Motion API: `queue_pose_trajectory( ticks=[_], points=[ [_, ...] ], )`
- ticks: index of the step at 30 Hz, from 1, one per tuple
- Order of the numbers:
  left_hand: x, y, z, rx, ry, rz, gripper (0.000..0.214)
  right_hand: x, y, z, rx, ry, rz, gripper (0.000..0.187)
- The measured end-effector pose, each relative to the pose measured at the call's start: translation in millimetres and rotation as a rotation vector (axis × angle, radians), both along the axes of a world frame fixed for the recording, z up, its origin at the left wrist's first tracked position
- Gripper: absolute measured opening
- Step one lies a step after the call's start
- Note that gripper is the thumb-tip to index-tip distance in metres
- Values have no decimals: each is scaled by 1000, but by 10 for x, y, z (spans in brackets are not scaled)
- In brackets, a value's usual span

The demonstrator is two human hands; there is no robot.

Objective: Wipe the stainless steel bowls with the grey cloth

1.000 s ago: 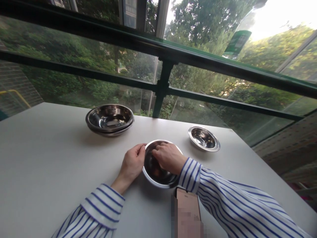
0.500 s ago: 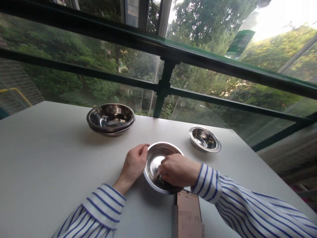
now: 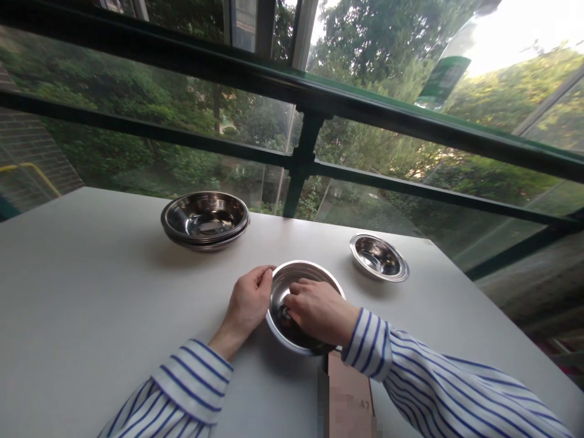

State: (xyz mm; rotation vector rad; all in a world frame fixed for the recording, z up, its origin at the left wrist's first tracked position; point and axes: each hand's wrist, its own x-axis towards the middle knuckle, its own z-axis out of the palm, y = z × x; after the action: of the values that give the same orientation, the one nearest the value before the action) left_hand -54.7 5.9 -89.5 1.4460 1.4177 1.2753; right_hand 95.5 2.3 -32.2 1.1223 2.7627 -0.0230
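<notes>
A shiny steel bowl (image 3: 292, 275) stands on the white table (image 3: 91, 292) right in front of me. My left hand (image 3: 249, 301) pinches its left rim, thumb and fingers closed on the edge. My right hand (image 3: 319, 310) reaches into the bowl from the right with its fingers curled down against the inner wall. A small dark thing shows under the fingertips, and I cannot make out what it is. Both arms wear white sleeves with blue stripes.
A stack of wider steel bowls (image 3: 204, 220) sits at the back left of the table. One small steel bowl (image 3: 378, 257) sits at the back right. A phone (image 3: 349, 395) lies at the near edge by my right wrist. Glass panes with a dark railing (image 3: 296, 164) stand behind the table.
My right hand slid from the bowl's far side toward its near side, then back to the left inside it. My left hand has kept its hold on the rim.
</notes>
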Motion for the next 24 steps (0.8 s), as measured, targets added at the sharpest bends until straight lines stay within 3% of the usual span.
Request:
queue_pose_trajectory(
  ticks=[9, 18, 24],
  points=[
    [4, -11, -6, 9, -2, -2, 32, 2, 110, -90, 71, 10, -113, 20],
    [26, -19, -10, 13, -7, 27, 31, 21, -87, 82, -69, -8, 170, 14],
    [8, -6, -7, 25, -18, 8, 29, -39, 57, 18, 24, 13, 81, 17]
  ],
)
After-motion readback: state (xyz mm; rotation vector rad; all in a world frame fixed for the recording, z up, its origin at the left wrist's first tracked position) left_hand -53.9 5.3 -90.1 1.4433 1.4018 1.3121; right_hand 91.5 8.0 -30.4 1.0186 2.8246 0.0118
